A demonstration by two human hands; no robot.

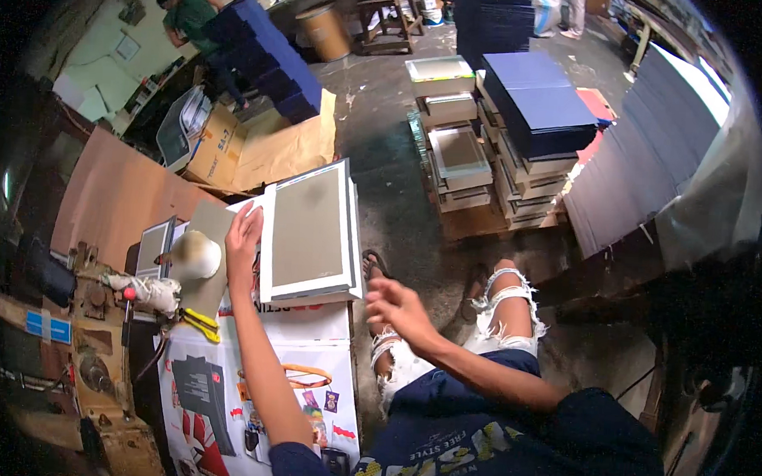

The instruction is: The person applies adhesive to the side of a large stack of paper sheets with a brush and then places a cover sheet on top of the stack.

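Head view: person seated at a desk (326, 321) covered w/ printed posters. Left hand (243, 236) lies flat, fingers spread, on the left edge of a stack of grey board trays w/ white rims (309, 231); grip is wide, not closed round anything, just pressing on the tray edge. Stack sits at the far end of the desk, top tray tilted a bit. Right hand (399, 311) hangs in the air to the right of the stack, near the knee in ripped jeans, blurred; fingers look loosely spread, holding nothing.

Just left of the left hand: a rounded cream knob (195, 254) on a grey board, then a rusty machine (96, 345) at the near left w/ a yellow-handled tool (199, 322) beside it.

Far right on the floor: stacks of the same trays (457, 152) and dark blue boards (536, 104) on a pallet. Far left, another person in a green shirt (187, 13) bends over blue stacks.
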